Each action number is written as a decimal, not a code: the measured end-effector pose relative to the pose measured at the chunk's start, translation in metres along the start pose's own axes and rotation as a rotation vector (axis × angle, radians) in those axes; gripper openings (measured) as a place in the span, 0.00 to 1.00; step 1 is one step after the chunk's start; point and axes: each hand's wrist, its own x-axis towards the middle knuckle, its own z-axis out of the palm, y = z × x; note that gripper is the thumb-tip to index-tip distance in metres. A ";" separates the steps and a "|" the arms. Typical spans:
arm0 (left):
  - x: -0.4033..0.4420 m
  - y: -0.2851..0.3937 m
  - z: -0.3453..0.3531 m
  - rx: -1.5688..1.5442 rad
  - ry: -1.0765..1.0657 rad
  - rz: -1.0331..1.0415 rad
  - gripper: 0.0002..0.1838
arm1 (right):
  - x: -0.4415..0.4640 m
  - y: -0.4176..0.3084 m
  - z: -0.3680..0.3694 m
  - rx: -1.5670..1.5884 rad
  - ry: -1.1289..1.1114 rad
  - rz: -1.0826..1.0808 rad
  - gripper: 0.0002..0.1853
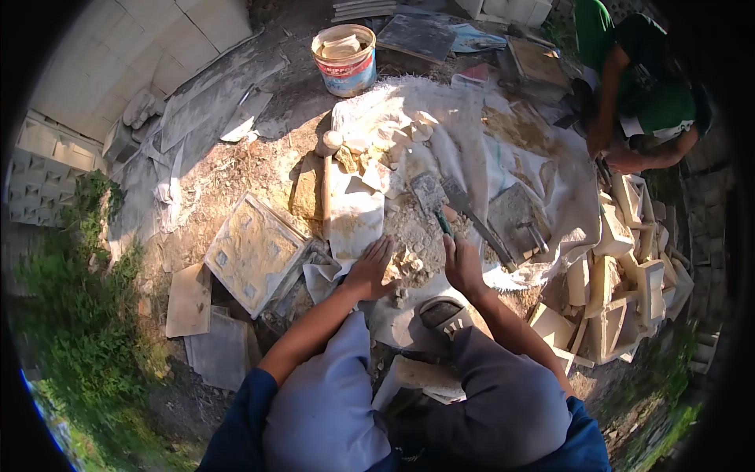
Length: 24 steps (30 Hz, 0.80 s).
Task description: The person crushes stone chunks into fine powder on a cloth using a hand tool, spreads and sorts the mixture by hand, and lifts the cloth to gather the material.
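Note:
My right hand is closed on the green handle of a trowel. The trowel's flat, dusty blade points away from me over broken pale rubble. My left hand rests low at the near left side of the rubble, fingers stretched out and holding nothing. Small crumbled lumps lie between my two hands. To the right of the trowel lies a long, dark flat-bladed tool. Left of the rubble, a wooden-handled mallet lies beside yellowish stone chunks.
A paint bucket holding pale pieces stands at the far side. Left is a square mould-like block; right, a pile of cream-coloured pieces. Another person crouches at upper right. A white sheet covers the ground ahead.

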 end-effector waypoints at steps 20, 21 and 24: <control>-0.001 -0.001 0.003 -0.056 0.015 -0.016 0.55 | -0.047 0.123 0.037 -0.438 -0.159 -0.454 0.18; 0.001 0.003 0.004 -0.061 0.022 -0.014 0.55 | -0.047 0.150 0.045 -0.670 -0.219 -0.707 0.20; 0.000 0.000 0.000 -0.056 0.028 -0.007 0.54 | -0.011 0.083 0.016 -0.291 -0.404 0.051 0.27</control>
